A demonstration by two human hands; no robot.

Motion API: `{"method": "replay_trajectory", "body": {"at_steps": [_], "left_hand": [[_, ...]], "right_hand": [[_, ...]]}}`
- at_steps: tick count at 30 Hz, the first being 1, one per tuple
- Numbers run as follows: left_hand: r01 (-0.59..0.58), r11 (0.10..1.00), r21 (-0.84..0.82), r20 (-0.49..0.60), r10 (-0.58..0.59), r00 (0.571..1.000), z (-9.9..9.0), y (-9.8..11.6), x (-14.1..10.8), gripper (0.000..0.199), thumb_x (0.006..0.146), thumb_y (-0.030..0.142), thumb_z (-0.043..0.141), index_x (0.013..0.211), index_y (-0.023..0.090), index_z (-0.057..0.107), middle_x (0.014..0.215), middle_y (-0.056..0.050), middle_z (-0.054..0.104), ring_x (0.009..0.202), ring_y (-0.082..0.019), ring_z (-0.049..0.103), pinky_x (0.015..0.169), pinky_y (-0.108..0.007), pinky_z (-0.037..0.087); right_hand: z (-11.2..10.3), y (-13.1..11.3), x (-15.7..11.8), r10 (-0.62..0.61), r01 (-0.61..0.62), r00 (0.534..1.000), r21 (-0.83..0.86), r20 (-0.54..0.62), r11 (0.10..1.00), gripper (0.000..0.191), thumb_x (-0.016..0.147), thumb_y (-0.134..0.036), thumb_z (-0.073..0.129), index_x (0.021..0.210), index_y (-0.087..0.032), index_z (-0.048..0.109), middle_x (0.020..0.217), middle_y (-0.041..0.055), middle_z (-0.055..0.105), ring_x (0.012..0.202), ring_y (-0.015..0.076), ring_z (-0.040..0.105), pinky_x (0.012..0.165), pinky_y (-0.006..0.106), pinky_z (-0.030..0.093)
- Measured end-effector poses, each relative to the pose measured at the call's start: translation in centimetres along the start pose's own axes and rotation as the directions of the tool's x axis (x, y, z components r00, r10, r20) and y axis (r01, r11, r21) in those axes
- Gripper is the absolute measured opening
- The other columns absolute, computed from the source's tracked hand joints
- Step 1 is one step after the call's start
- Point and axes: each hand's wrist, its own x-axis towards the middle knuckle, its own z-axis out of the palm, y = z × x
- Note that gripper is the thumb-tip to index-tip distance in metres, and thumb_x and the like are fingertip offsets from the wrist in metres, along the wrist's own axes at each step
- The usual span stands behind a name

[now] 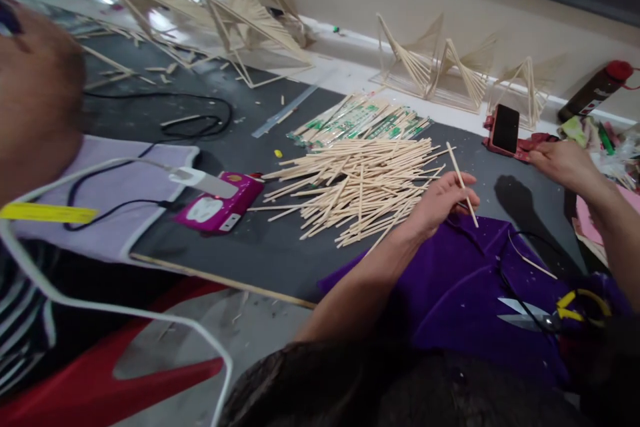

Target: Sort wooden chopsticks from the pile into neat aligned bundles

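My left hand (440,203) holds one thin wooden stick (463,183) between thumb and fingers, just right of a loose pile of sticks (350,190). My right hand (563,163) is at the right, its fingers closed on the red strap or edge of a phone case (527,147); a phone (506,128) with a dark screen lies in that case. Below my hands a purple cloth (450,280) is spread, with open scissors (550,320) with yellow handles on it. Behind the pile lie sticks in clear and green wrappers (360,120).
Stick frames (460,77) stand along the wall, with larger ones (250,20) at the back left. A magenta box (220,203) with a white plug and cables sits left of the pile. Another person's arm (40,93) is at far left. A bottle (595,90) leans at right.
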Motion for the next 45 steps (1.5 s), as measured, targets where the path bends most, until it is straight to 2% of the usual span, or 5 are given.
{"method": "replay_trajectory", "body": {"at_steps": [5, 8, 13, 32, 45], "left_hand": [[0.187, 0.982, -0.022, 0.135, -0.182, 0.974, 1.8, -1.7, -0.7, 0.015, 0.064, 0.008, 0.051, 0.075, 0.015, 0.058, 0.063, 0.002, 0.063, 0.061, -0.008, 0.062, 0.063, -0.019, 0.046], [0.218, 0.976, 0.001, 0.167, -0.215, 0.962, 2.2, -1.8, -1.0, 0.011, 0.066, 0.013, 0.052, 0.075, 0.016, 0.058, 0.059, 0.005, 0.054, 0.045, -0.004, 0.045, 0.046, -0.015, 0.032], [0.189, 0.98, 0.056, 0.103, -0.194, 0.976, 2.0, -1.2, -1.3, 0.024, 0.078, 0.041, 0.059, 0.074, 0.018, 0.055, 0.047, 0.011, 0.031, 0.037, -0.003, 0.015, 0.039, -0.017, 0.008], [-0.186, 0.896, 0.404, 0.533, -0.066, 0.843, 3.2, -2.8, -2.7, 0.028, 0.093, 0.033, 0.05, 0.077, 0.016, 0.067, 0.079, -0.002, 0.067, 0.073, -0.011, 0.058, 0.067, -0.022, 0.043], [-0.212, 0.859, 0.466, 0.513, -0.068, 0.856, 3.1, -2.7, -2.8, 0.028, 0.094, 0.035, 0.05, 0.082, 0.015, 0.066, 0.079, 0.0, 0.066, 0.071, -0.01, 0.057, 0.068, -0.02, 0.041]], "right_hand": [[-0.4, 1.9, -1.9, 0.218, -0.182, 0.973, -0.336, 0.074, 0.924, 0.013, 0.077, -0.019, 0.065, 0.089, -0.016, 0.067, 0.09, 0.0174, 0.067, 0.075, 0.0281, 0.063, 0.058, 0.034, 0.036], [0.2, -2.3, -1.2, 0.075, -0.047, 0.988, -0.206, 0.135, 0.978, 0.033, 0.085, -0.026, 0.058, 0.115, -0.018, 0.066, 0.114, 0.0154, 0.068, 0.095, 0.0268, 0.065, 0.063, 0.032, 0.036], [2.1, -10.2, 2.4, -0.148, 0.156, 0.954, -0.009, 0.26, 0.988, 0.027, 0.089, -0.023, 0.049, 0.098, -0.019, 0.074, 0.1, 0.0068, 0.074, 0.088, 0.0186, 0.065, 0.061, 0.026, 0.032], [4.2, -15.5, -0.3, -0.584, 0.514, 0.761, 0.286, 0.282, 0.808, 0.022, 0.09, -0.019, 0.05, 0.097, -0.016, 0.071, 0.096, 0.0049, 0.068, 0.078, 0.0124, 0.055, 0.061, 0.024, 0.028], [4.2, -14.2, 0.2, -0.468, 0.444, 0.87, 0.163, 0.154, 0.881, 0.02, 0.09, -0.022, 0.046, 0.096, -0.016, 0.065, 0.096, 0.0068, 0.068, 0.076, 0.0159, 0.056, 0.06, 0.027, 0.027]]}}
